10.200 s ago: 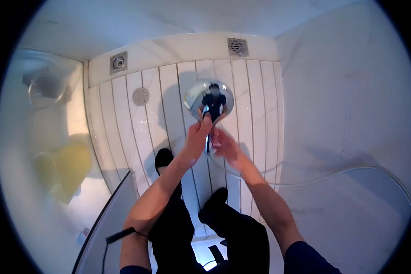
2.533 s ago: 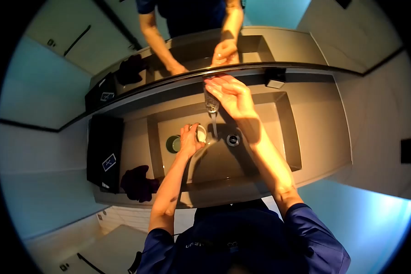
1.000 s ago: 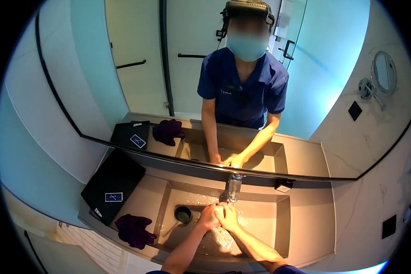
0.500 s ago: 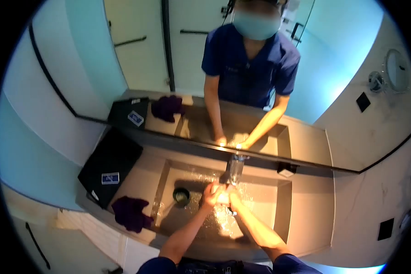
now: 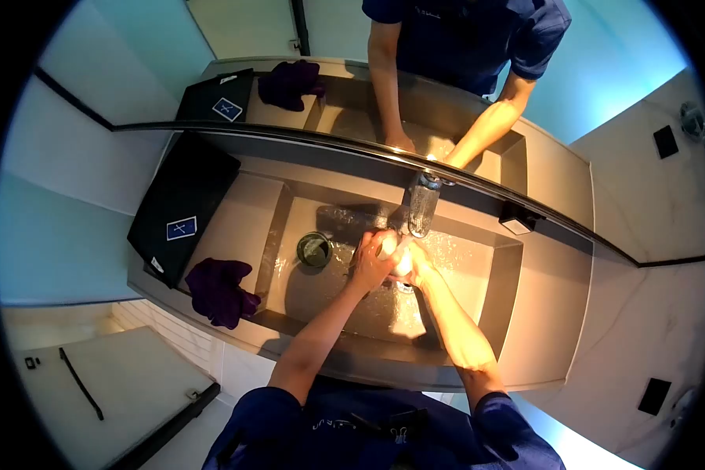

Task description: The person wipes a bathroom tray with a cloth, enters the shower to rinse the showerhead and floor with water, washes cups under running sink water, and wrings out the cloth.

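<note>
Both my hands are together in the grey sink, just below the chrome faucet, with water running over them. Fingers curled, my left hand wraps a pale, brightly lit rounded thing whose kind I cannot make out. From the other side my right hand presses against the same thing, its fingers partly hidden. Left of my hands, a dark green cup stands on the sink floor with some liquid or foam inside. Wet, glinting splashes cover the basin around them.
A purple cloth lies on the counter's left front edge. Behind it sits a black flat case bearing a blue card box. A small black-and-white box is right of the faucet. The mirror runs along the back.
The view has tipped downward, so the sink sits higher and less of the mirror shows. My hands stay together under the faucet, the left one turned further over the pale thing.
</note>
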A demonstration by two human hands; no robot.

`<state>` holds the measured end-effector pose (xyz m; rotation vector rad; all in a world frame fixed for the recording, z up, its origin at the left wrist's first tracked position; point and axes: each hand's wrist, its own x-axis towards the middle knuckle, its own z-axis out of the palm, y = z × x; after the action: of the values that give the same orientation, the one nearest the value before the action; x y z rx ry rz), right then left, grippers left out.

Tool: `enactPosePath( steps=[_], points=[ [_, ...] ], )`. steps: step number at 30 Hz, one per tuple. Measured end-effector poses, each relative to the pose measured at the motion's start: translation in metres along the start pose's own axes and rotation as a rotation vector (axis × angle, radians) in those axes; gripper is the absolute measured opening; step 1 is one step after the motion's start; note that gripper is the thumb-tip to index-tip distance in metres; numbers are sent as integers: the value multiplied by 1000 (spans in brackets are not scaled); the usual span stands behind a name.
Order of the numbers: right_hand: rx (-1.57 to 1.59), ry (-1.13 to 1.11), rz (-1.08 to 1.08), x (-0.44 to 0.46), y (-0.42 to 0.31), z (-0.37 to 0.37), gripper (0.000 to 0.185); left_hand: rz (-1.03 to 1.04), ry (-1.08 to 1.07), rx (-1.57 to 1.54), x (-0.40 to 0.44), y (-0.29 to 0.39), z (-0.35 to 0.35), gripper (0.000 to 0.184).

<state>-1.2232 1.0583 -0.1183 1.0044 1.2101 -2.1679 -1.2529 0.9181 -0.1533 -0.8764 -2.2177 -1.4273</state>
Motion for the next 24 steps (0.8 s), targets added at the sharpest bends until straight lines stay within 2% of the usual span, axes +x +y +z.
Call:
enactPosePath(
  steps=[2, 3, 4, 5, 7, 8, 9, 10, 11, 12, 13, 14, 15, 17, 18, 19, 21, 22, 23, 24],
  points=[
    [-12, 44, 16, -7, -8, 19, 36, -384, -7, -171, -4, -1, -1, 29],
    [-210, 60, -254, -4, -5, 22, 30, -393, -21, -171, 2, 7, -6, 29],
    [-406, 81, -516, -1, 1, 22, 26, -994, 22, -521, 17, 23, -17, 29],
    [-610, 103, -775, 1, 6, 19, 22, -1149, -19, -630, 21, 28, -19, 30],
    [-122, 226, -415, 23, 14, 6, 20, -1482, -82, -814, 28, 36, -21, 32],
    [283, 239, -321, 40, 21, 2, 18, -977, -98, -390, 20, 34, -17, 32],
    [224, 244, -420, 34, 22, 1, 18, -452, -103, 13, 13, 29, -12, 32],
    [188, 190, -448, 11, 25, 17, 19, -362, 27, 95, 4, 10, 0, 31],
    [154, 143, -473, -11, 31, 32, 20, -367, 14, 89, 6, 4, -2, 31],
    [160, 158, -469, -13, 34, 27, 20, -962, -19, -545, 10, -6, -7, 31],
    [-209, 76, -607, -14, 39, 20, 27, -1534, -54, -1202, 12, -15, -13, 30],
    [-579, -10, -721, -19, 47, 15, 37, -1504, -373, -1596, 4, -29, -19, 31],
    [-568, 6, -706, -23, 48, 12, 37, -1527, -387, -1595, 4, -12, -19, 31],
    [-808, 126, -577, -19, 26, 8, 44, -1478, 63, -701, 19, 31, -17, 30],
    [-410, 152, -343, -8, 30, 8, 48, -914, 12, -507, 0, 28, -7, 28],
    [-401, 168, -329, -2, 30, 7, 48, -927, -6, -512, -4, 30, -5, 28],
    [133, 70, -173, 5, 34, 5, 43, -591, -1, -312, -4, 23, -7, 29],
    [30, 69, -279, 6, 37, 4, 34, -418, 12, -211, 0, 19, -9, 30],
    [37, 77, -273, 6, 39, 2, 34, -424, 1, -215, 4, 14, -14, 30],
    [-573, 117, -905, 9, 43, -2, 31, -1073, -71, -873, 9, 11, -20, 30]
  ],
)
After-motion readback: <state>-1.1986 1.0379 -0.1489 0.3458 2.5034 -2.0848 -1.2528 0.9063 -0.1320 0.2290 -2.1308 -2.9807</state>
